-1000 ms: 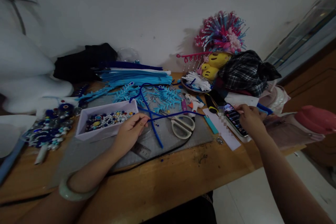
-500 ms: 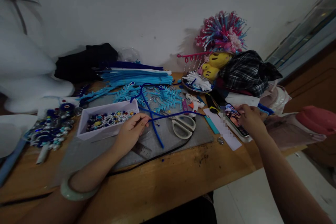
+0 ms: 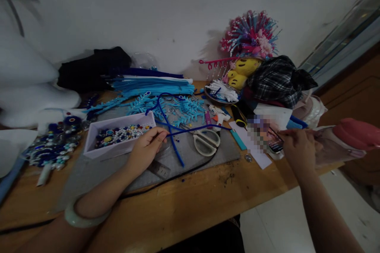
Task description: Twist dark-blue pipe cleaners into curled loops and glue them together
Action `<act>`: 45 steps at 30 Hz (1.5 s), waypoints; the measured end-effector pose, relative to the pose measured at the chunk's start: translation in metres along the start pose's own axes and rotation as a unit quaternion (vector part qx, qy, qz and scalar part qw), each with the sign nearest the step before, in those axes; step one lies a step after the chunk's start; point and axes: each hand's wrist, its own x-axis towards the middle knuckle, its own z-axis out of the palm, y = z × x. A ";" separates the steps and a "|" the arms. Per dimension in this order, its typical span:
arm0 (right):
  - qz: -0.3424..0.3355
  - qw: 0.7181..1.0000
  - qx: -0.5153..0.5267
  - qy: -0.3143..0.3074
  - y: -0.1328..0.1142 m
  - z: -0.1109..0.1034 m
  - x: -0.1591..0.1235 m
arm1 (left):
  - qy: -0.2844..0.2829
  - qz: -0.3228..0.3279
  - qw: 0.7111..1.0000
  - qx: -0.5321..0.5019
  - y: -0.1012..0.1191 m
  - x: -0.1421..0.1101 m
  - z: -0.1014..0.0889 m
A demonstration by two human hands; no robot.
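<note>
My left hand (image 3: 148, 148) pinches one end of a dark blue pipe cleaner (image 3: 202, 128) between thumb and fingers. The stem stretches to the right above the scissors (image 3: 206, 142). A second blue pipe cleaner (image 3: 175, 148) crosses beneath it and curves up behind. My right hand (image 3: 298, 148) has its fingers bent together at the right edge of a phone (image 3: 274, 142) with a lit screen, partly blurred out. Whether the fingers grip the phone or only touch it is unclear. Left of my left hand stands a white box (image 3: 90, 142) of mixed beads (image 3: 121, 134).
Bundled blue pipe cleaners (image 3: 154, 85) lie behind light-blue branch shapes (image 3: 190, 110). A glue gun (image 3: 219, 114), a bowl (image 3: 221, 101) of white pieces and a pink bottle (image 3: 353, 134) are on the right. A beaded ornament (image 3: 53, 146) lies left; a black cable (image 3: 154, 185) crosses the front.
My right hand has moved right and toward me, from over the phone screen to its right edge. The picture on the screen has changed. My left hand keeps holding the pipe cleaner.
</note>
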 end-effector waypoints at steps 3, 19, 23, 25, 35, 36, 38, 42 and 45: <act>0.020 1.000 0.011 0.016 0.001 -0.003 -0.023 | 0.003 -0.003 1.000 0.000 0.000 0.000 0.000; 0.061 0.998 -0.026 0.014 -0.002 0.010 -0.044 | 0.006 0.001 1.000 0.006 0.001 -0.001 0.000; 0.060 0.998 -0.027 0.006 -0.002 0.009 -0.045 | 0.005 0.001 1.000 0.007 0.003 -0.001 0.001; 0.063 0.998 -0.020 0.013 -0.003 0.009 -0.045 | 0.004 0.003 1.000 0.007 0.003 -0.001 0.000; 0.088 0.996 0.004 0.006 -0.012 0.001 -0.043 | 0.008 0.003 1.000 0.012 0.004 -0.001 0.001; 0.091 0.996 0.005 0.003 -0.013 0.000 -0.042 | 0.008 0.002 1.000 0.011 0.004 -0.001 0.001; 0.095 0.995 0.007 -0.004 -0.013 0.000 -0.042 | 0.008 -0.003 1.000 0.010 0.006 -0.002 0.001; 0.092 0.996 -0.001 -0.004 -0.010 0.002 -0.042 | 0.012 0.000 1.000 0.015 0.006 -0.002 0.000; 0.083 0.996 -0.010 -0.009 -0.007 0.005 -0.043 | 0.012 0.002 1.000 0.013 0.005 -0.002 0.000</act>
